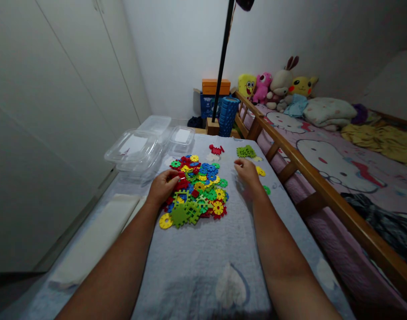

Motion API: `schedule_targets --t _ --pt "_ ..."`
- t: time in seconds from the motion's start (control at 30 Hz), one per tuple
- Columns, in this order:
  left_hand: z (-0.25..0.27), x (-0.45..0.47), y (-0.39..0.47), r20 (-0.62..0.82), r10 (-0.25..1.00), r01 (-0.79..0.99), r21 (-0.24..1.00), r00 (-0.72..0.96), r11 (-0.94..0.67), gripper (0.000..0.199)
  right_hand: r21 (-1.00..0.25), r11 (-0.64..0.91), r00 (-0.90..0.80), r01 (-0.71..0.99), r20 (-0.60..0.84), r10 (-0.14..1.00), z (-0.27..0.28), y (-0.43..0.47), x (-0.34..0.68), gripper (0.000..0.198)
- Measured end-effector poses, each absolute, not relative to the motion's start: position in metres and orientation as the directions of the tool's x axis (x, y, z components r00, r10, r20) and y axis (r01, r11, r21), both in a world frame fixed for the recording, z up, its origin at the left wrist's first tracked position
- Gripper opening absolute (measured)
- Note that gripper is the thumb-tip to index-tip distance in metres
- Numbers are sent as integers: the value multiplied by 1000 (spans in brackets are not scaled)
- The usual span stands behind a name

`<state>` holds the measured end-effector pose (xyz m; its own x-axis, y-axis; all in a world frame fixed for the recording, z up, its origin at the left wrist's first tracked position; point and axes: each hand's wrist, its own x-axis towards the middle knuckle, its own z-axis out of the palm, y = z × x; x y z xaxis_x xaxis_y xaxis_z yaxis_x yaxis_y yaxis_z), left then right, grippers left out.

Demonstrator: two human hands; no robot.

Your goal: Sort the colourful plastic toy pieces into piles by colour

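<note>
A mixed pile of plastic interlocking building pieces (199, 191) in red, yellow, blue and green lies on the cloth-covered table. At its left side, my left hand (161, 186) has its thumb and fingers closed on a red building piece (182, 181). My right hand (247, 172) is apart from the pile, to its right, fingers curled together; whatever is between them cannot be made out. Beyond it sits a small group of green pieces (246, 151), with yellow pieces (260, 171) just to the right. Red pieces (216, 150) lie behind the pile.
Clear plastic containers (133, 149) stand at the table's back left, beside a smaller clear box (182, 135). A folded white cloth (99, 235) lies along the left. The wooden bed rail (310, 186) borders the right side. A black pole (222, 62) rises behind the table.
</note>
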<state>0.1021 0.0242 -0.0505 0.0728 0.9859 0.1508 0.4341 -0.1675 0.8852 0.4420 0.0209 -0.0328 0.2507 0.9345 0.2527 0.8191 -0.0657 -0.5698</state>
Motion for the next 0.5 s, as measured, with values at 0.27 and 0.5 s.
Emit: schedule_targets --t 0.27,0.5 --pt "-53 101 26 144 987 444 882 68 -159 40 -332 134 -116 934 74 990 -48 19 368 38" --pt "-51 102 25 145 987 444 882 69 -160 38 -264 36 -21 964 57 998 -46 12 384 41"
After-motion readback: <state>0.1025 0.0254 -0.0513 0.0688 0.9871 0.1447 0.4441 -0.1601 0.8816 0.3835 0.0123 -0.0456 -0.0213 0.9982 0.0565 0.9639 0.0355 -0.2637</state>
